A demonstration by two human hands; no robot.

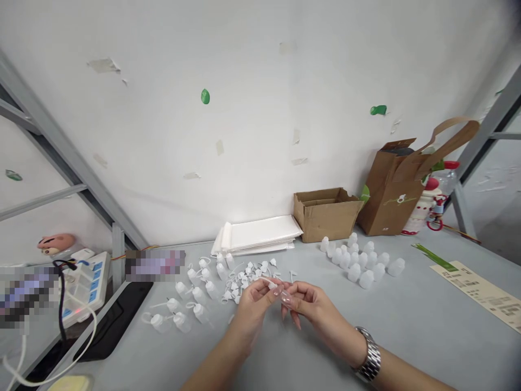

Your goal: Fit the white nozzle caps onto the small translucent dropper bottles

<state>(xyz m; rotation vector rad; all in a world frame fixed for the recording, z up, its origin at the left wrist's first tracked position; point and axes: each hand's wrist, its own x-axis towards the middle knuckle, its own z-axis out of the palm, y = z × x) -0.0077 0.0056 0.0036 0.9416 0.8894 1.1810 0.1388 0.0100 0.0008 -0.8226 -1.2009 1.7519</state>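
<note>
My left hand (257, 305) and my right hand (311, 303) meet at the fingertips above the grey table, both pinched closed. Between the left fingers shows a small white plastic cap (272, 284). What the right fingers pinch, if anything, is hidden by the fingertips. Just behind my left hand lies a pile of loose white caps with strap loops (244, 276). To the left stand several small translucent bottles (199, 296) with white caps and thin straps. Farther right, a group of translucent bottles without white caps (354, 259) stands on the table.
A stack of white padded sleeves (260, 234) and an open cardboard box (328, 217) sit against the wall. Beside them is a brown paper bag (391, 190). A printed card (480, 293) lies at right. A black phone-like slab (116, 320) and power strip (87, 288) are at left.
</note>
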